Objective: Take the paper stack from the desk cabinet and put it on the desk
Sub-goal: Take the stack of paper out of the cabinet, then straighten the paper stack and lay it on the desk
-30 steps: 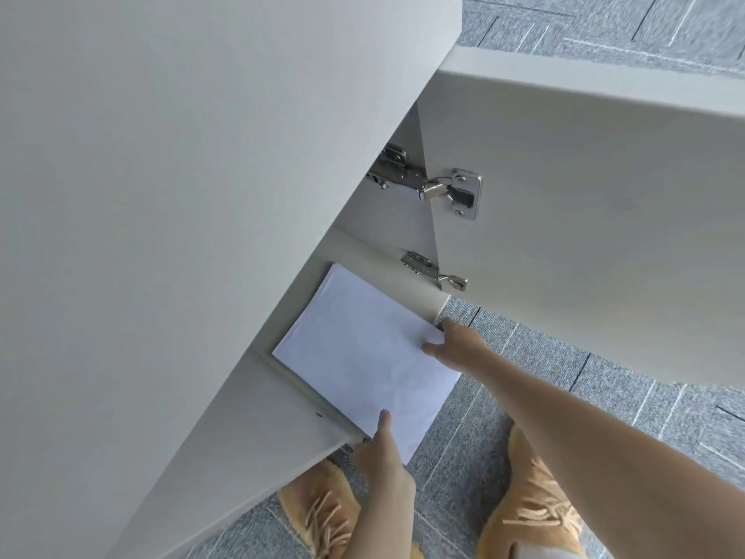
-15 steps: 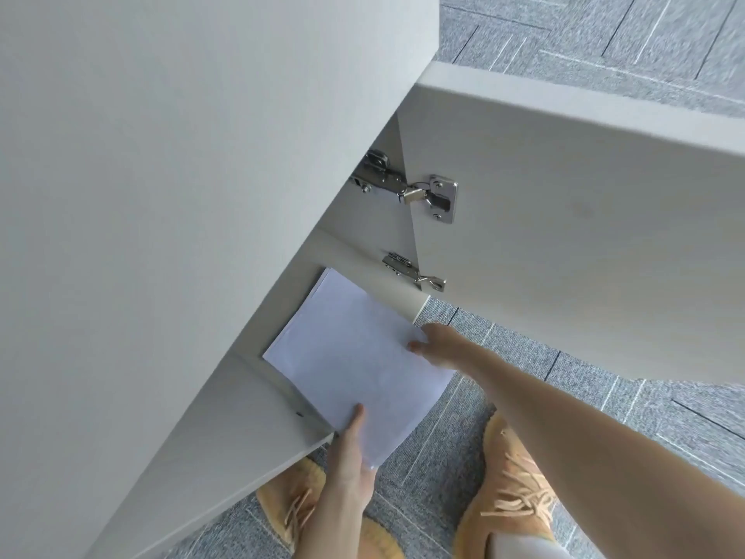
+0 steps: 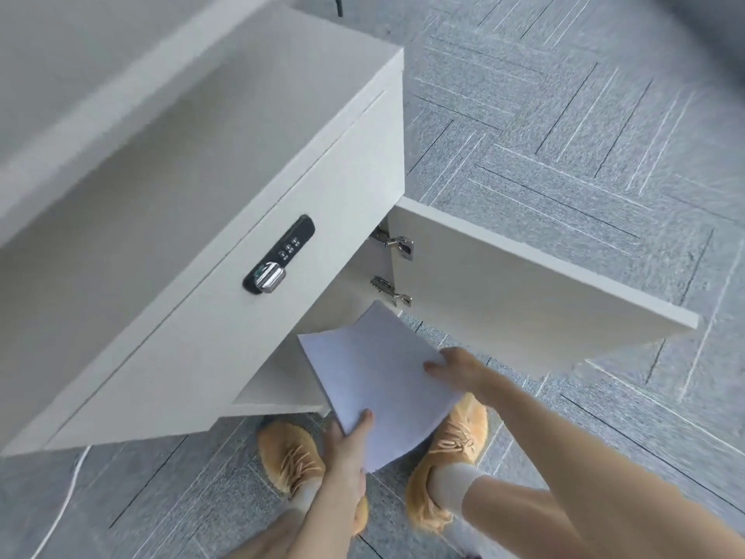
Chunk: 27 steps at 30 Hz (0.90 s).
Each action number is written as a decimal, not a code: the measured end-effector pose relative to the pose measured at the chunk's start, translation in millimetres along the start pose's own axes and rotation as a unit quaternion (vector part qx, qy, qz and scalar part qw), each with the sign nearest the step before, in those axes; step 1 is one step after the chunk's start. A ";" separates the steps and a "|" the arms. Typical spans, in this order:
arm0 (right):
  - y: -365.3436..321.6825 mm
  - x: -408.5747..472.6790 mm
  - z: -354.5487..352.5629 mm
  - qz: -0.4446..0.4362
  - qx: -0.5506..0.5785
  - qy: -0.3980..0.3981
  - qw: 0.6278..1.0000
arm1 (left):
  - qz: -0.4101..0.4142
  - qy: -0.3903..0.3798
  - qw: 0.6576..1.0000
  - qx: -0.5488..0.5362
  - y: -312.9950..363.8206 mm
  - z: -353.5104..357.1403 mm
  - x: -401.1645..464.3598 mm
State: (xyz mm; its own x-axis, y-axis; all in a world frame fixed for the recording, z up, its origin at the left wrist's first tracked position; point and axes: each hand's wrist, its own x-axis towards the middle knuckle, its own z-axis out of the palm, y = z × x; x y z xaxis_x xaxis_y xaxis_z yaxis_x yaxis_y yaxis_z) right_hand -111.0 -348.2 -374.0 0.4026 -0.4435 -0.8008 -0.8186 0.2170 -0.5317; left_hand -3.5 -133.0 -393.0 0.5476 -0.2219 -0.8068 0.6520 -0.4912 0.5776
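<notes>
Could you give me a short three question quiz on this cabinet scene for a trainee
1. True or false: the cabinet door stands open.
2. Which hands hold the paper stack? A) left hand only B) right hand only C) both
3. Fill in: the black combination lock sits on the drawer front ____ the open compartment.

Key:
1. True; its two hinges are exposed.
2. C; the left hand pinches the near corner with its thumb on top, and the right hand has its grip on the right edge.
3. Above.
</notes>
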 end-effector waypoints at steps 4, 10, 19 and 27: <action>-4.3 -76.1 -37.3 -0.011 0.049 -0.020 0.999 | 0.023 -0.042 0.999 -0.009 20.9 -1.1 -72.7; -10.6 -198.7 -68.0 -0.015 0.122 0.015 0.992 | 0.066 -0.110 0.992 -0.014 42.8 -0.9 -173.4; 17.2 -352.5 -69.5 -0.153 0.178 0.080 0.969 | 0.151 -0.197 0.969 -0.003 62.5 -28.4 -306.8; -5.5 -459.3 -62.0 -0.293 0.191 0.115 0.930 | 0.243 -0.224 0.944 0.001 102.4 -72.6 -404.4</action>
State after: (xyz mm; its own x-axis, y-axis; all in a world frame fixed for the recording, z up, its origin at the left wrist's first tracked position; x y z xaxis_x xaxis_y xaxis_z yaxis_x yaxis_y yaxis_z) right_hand -316.8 -199.7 13.8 0.5999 -0.7470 -0.2866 -0.2639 0.1534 -0.9523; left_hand -120.1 -32.4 1.4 0.5036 -0.7557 -0.4188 0.3796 -0.2420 0.8930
